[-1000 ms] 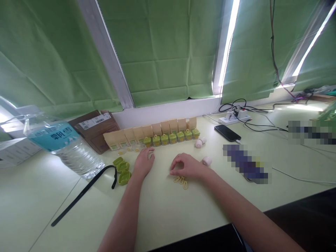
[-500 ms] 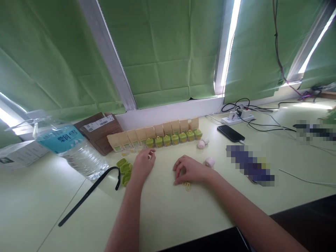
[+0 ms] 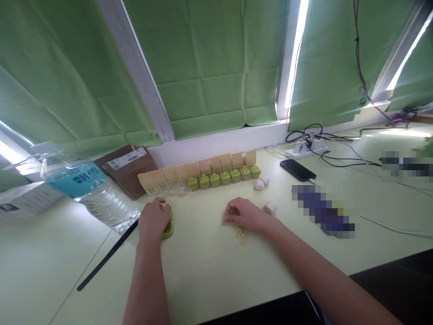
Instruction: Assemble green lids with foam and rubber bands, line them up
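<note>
My left hand [image 3: 153,221] reaches over a small group of green plastic lids [image 3: 168,231] on the left, its fingers bent around one of them and partly hiding it. My right hand [image 3: 246,214] rests on the table at centre right, thumb and fingertips pinched together; whatever lies between them is hidden. Just below it are two yellow loops [image 3: 242,239]. Behind the hands stands a row of small clear boxes with green lids [image 3: 225,179], several with a yellow loop on top. Empty-looking clear cups [image 3: 181,192] sit at the row's left end.
Beige cards [image 3: 204,167] line the back of the row. At left are a large water bottle [image 3: 101,194], a brown box [image 3: 126,169] and a black strap [image 3: 108,257]. Pink-white rolls [image 3: 270,208], a phone [image 3: 297,170] and a power strip [image 3: 306,152] lie right.
My left hand has moved left from near the clear cups onto the green lids, which have shifted slightly right. My right hand has lifted slightly away from the yellow loops, leaving both in sight.
</note>
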The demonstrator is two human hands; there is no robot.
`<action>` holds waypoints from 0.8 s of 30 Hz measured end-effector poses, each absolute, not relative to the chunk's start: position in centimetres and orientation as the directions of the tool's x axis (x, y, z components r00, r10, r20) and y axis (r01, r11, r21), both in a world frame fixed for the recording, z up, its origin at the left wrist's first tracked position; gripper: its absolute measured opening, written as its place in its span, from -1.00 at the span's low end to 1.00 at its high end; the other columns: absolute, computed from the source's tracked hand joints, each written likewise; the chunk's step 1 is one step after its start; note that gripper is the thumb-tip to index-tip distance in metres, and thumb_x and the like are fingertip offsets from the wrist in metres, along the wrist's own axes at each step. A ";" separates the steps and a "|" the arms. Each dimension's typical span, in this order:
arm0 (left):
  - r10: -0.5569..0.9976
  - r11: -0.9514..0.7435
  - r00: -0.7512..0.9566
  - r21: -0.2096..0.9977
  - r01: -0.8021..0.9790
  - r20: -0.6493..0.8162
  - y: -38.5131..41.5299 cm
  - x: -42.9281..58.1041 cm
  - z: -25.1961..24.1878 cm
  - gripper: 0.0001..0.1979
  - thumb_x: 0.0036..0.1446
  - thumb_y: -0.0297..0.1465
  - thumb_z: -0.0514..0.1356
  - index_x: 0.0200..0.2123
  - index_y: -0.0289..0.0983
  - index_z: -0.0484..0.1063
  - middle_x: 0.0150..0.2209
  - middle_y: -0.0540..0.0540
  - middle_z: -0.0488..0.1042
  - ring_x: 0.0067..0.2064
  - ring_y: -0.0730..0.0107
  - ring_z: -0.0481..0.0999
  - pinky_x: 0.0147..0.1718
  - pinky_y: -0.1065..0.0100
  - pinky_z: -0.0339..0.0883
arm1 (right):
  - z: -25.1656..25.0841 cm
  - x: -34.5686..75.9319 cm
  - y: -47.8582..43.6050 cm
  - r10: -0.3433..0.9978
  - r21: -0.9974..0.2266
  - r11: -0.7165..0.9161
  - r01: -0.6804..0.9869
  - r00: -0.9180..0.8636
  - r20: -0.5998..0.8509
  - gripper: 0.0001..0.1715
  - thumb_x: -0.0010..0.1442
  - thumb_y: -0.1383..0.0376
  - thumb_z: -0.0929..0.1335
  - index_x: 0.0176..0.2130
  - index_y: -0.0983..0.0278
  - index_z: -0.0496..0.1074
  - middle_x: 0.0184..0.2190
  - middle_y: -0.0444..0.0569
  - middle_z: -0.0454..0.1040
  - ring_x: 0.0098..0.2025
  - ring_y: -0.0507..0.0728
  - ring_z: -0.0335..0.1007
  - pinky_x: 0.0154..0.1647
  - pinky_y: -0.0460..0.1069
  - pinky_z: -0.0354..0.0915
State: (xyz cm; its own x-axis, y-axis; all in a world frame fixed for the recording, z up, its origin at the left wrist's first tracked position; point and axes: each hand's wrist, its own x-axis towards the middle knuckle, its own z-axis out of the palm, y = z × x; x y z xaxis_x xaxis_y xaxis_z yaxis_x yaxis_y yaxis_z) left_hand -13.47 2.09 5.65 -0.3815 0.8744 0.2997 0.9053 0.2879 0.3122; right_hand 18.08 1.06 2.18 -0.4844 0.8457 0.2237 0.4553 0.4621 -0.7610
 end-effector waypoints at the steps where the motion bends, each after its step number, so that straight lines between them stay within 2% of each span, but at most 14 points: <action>1: 0.888 0.249 -0.347 0.319 0.914 0.302 2.2 -13.2 5.5 -0.76 0.12 -0.28 0.08 -0.17 -0.16 0.45 -0.26 -0.17 0.49 -0.18 0.05 0.51 -0.14 0.09 0.36 | 2.2 18.1 1.1 0.861 -0.771 0.441 0.459 -0.460 0.217 -0.81 0.15 0.12 0.44 -0.36 0.19 0.49 -0.30 -0.04 0.52 -0.16 0.19 0.41 -0.19 0.03 0.29; 6: 0.952 -0.102 -0.052 0.471 0.876 0.303 2.7 -9.3 4.8 -0.78 0.14 -0.31 0.09 -0.19 -0.20 0.47 -0.27 -0.10 0.51 -0.29 0.29 0.50 -0.15 0.24 0.39 | 2.6 17.9 0.9 0.876 -0.851 0.386 0.356 -0.432 0.217 -0.84 0.27 0.16 0.33 -0.29 0.19 0.38 -0.38 -0.14 0.53 -0.32 0.09 0.42 -0.29 -0.02 0.25; 8: 0.950 -0.260 0.110 0.547 0.796 0.291 2.3 -6.8 4.4 -0.76 0.17 -0.27 0.09 -0.18 -0.21 0.47 -0.22 -0.11 0.52 -0.26 0.32 0.50 -0.19 0.28 0.41 | 2.8 17.8 0.8 0.887 -0.855 0.386 0.346 -0.393 0.241 -0.80 0.29 0.12 0.30 -0.28 0.19 0.35 -0.45 -0.18 0.50 -0.40 0.06 0.37 -0.36 -0.04 0.21; 11: 0.921 -0.390 0.297 0.649 0.654 0.253 1.2 -3.2 4.2 -0.74 0.21 -0.24 0.09 -0.14 -0.18 0.49 -0.14 -0.10 0.52 -0.21 0.34 0.50 -0.23 0.34 0.40 | 3.0 17.8 0.8 0.900 -0.842 0.407 0.356 -0.314 0.302 -0.73 0.29 0.06 0.29 -0.29 0.20 0.34 -0.51 -0.20 0.42 -0.48 0.03 0.27 -0.44 -0.06 0.16; 17: 0.889 -0.410 0.417 0.736 0.538 0.189 0.0 -0.2 4.0 -0.73 0.22 -0.21 0.13 -0.11 -0.19 0.50 -0.25 -0.06 0.53 -0.26 0.35 0.44 -0.28 0.35 0.33 | 3.0 17.8 0.8 0.886 -0.841 0.440 0.314 -0.303 0.351 -0.75 0.30 0.10 0.29 -0.21 0.21 0.42 -0.48 -0.16 0.45 -0.44 0.04 0.33 -0.39 -0.06 0.24; 24: 0.872 -0.418 0.473 0.702 0.577 0.130 0.4 -0.9 3.5 -0.64 -0.05 -0.20 0.38 -0.16 -0.18 0.50 -0.25 -0.03 0.46 -0.24 0.33 0.38 -0.26 0.34 0.27 | 2.8 17.8 0.8 0.888 -0.833 0.449 0.324 -0.266 0.375 -0.82 0.27 0.22 0.30 -0.14 0.21 0.42 -0.39 -0.13 0.49 -0.40 0.04 0.40 -0.34 -0.06 0.32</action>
State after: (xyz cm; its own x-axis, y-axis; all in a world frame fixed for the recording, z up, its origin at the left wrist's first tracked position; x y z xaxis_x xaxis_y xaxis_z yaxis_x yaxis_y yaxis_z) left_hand -0.91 0.41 3.51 0.4726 0.8716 0.1304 0.5768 -0.4178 0.7020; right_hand 17.77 0.80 2.79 -0.2662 0.8881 0.3747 0.3237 0.4485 -0.8331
